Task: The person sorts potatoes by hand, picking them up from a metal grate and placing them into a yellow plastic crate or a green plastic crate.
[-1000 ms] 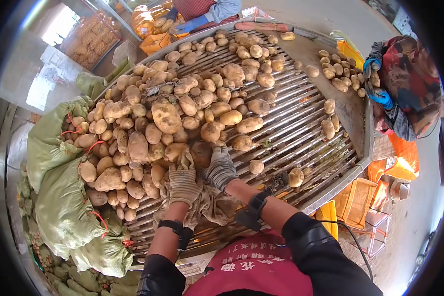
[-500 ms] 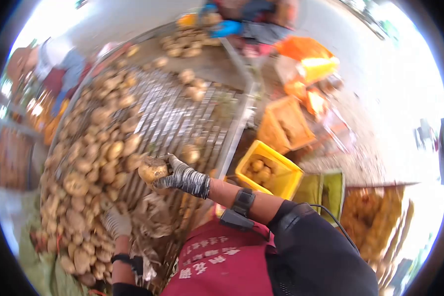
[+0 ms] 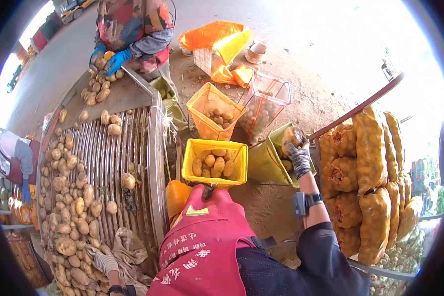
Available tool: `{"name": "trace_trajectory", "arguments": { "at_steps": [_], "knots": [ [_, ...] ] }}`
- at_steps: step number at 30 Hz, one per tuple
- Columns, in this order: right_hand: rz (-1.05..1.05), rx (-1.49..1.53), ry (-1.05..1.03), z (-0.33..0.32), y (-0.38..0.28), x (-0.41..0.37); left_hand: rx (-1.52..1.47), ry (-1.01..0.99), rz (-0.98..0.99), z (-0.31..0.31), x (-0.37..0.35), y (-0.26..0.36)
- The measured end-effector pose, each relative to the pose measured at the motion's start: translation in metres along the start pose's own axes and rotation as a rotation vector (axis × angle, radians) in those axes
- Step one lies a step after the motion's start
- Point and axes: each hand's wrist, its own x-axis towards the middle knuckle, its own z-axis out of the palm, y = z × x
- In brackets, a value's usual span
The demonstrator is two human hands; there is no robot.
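My right hand (image 3: pixel 300 160), in a striped grey glove, is closed round a large dark-marked potato (image 3: pixel 292 139) above the open mouth of a green bag (image 3: pixel 265 165). My left hand (image 3: pixel 105 261), gloved too, lies at the lower edge of the potato pile (image 3: pixel 74 212) on the slatted metal table (image 3: pixel 155 148). Its fingers are partly hidden among the potatoes, so their grip does not show. Beside it lies a crumpled brown cloth (image 3: pixel 129 251). Between the table and the green bag stands a yellow crate (image 3: pixel 214 181) with potatoes inside.
Ahead are an orange crate (image 3: pixel 202 129) and a white basket (image 3: pixel 271 98), both holding potatoes. A co-worker's blue-gloved hands (image 3: pixel 117 61) are at potatoes on the table's far end. Full mesh sacks (image 3: pixel 372 197) are stacked right, by a slanting bar (image 3: pixel 357 107). Another person (image 3: pixel 17 153) bends at left.
My right hand has moved from over the slatted table to the green bag at the right, carrying the potato. The view has turned rightward. My left hand remains by the pile.
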Motion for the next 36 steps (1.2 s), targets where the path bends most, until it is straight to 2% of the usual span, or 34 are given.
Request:
{"name": "trace_trajectory", "arguments": {
  "at_steps": [1, 2, 3, 4, 5, 7, 9, 11, 13, 15, 17, 18, 19, 20, 21, 23, 25, 27, 29, 31, 32, 33, 35, 36],
  "knots": [
    [-0.015, -0.124, 0.060, -0.020, 0.029, 0.022, -0.006, 0.006, 0.002, -0.004, -0.001, 0.002],
    [0.085, -0.010, 0.066, -0.038, 0.043, 0.039, -0.027, -0.029, -0.005, -0.007, -0.001, 0.002],
    [0.184, 0.103, 0.066, -0.032, 0.022, 0.038, -0.050, -0.065, -0.017, -0.008, -0.002, 0.002],
    [0.405, 0.055, 0.230, -0.032, -0.002, 0.037, -0.028, -0.019, 0.014, -0.006, -0.004, 0.000],
    [0.394, 0.219, 0.126, -0.039, 0.015, 0.051, -0.028, -0.021, 0.006, -0.001, -0.002, -0.003],
    [0.495, 0.459, -0.029, -0.014, 0.001, 0.059, 0.050, 0.066, 0.040, 0.019, 0.010, -0.013],
    [0.494, 0.369, -0.138, 0.042, -0.037, 0.050, -0.022, 0.110, 0.001, 0.054, 0.023, -0.025],
    [0.419, 0.278, -0.296, 0.107, -0.059, 0.039, 0.014, 0.392, 0.131, 0.076, 0.029, -0.042],
    [0.385, 0.242, -0.462, 0.178, -0.082, 0.013, -0.057, 0.136, 0.034, 0.045, 0.018, -0.029],
    [0.308, 0.227, -0.714, 0.246, -0.098, -0.029, -0.054, 0.020, -0.006, 0.036, 0.019, -0.024],
    [0.396, 0.229, -1.008, 0.310, -0.094, -0.066, -0.007, -0.017, -0.029, 0.025, 0.017, -0.018],
    [0.390, 0.227, -1.058, 0.333, -0.091, -0.095, -0.024, -0.118, -0.052, 0.001, 0.013, -0.008],
    [0.142, 0.142, -1.270, 0.352, -0.087, -0.131, -0.043, -0.220, -0.069, -0.017, 0.010, -0.006],
    [-0.116, 0.061, -1.463, 0.368, -0.083, -0.171, -0.068, 0.088, 0.012, 0.021, 0.012, -0.016],
    [-0.387, -0.014, -1.635, 0.386, -0.083, -0.207, -0.068, 0.084, -0.028, 0.026, 0.013, -0.021],
    [-0.904, -0.403, -1.889, 0.406, -0.120, -0.270, -0.084, 0.068, 0.041, 0.027, 0.013, -0.021],
    [-1.371, -0.460, -1.928, 0.419, -0.083, -0.315, -0.123, 0.042, 0.006, 0.022, 0.013, -0.019],
    [-1.702, -0.498, -2.011, 0.423, -0.105, -0.335, -0.158, -0.049, 0.013, 0.021, 0.013, -0.018],
    [-1.653, -0.420, -2.067, 0.450, -0.093, -0.335, -0.164, -0.064, 0.002, 0.023, 0.015, -0.020],
    [-1.596, -0.354, -2.125, 0.496, -0.071, -0.343, -0.079, 0.100, 0.077, 0.034, 0.015, -0.021],
    [-0.949, -0.637, -2.107, 0.530, -0.055, -0.352, -0.144, 0.074, 0.056, 0.033, 0.017, -0.020],
    [-0.319, -0.860, -1.960, 0.557, -0.063, -0.360, -0.146, 0.067, 0.039, 0.032, 0.017, -0.020],
    [-1.118, -0.395, -2.041, 0.595, -0.098, -0.360, -0.092, 0.099, 0.090, 0.033, 0.017, -0.020],
    [-1.131, -0.296, -1.962, 0.616, -0.111, -0.373, -0.130, 0.073, 0.090, 0.032, 0.017, -0.020]
  ]
}}
